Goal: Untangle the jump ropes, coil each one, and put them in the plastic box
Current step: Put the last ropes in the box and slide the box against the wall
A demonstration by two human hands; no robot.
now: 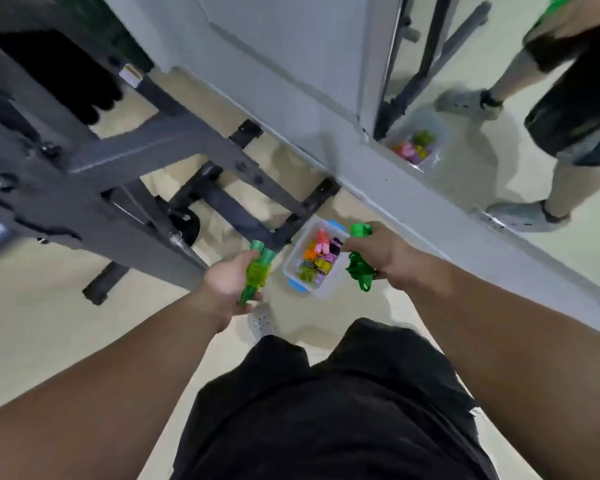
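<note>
A standing person's view down to the floor point(49, 323) is shown. The two translucent green handles point(257, 273) of a jump rope are gripped together in the left hand point(227, 284). Its bunched green cord point(359, 271) is clutched in the right hand point(378, 252), probably so the coil is kept from springing loose. Below, between the hands, a clear plastic box point(323, 292) is set on the floor, packed with coiled ropes point(317, 258) in pink, orange, yellow and purple.

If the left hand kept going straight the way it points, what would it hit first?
Probably the plastic box: the left hand, gripping the green handles, points at its near wall. Depth is unclear; it may pass above.
</note>
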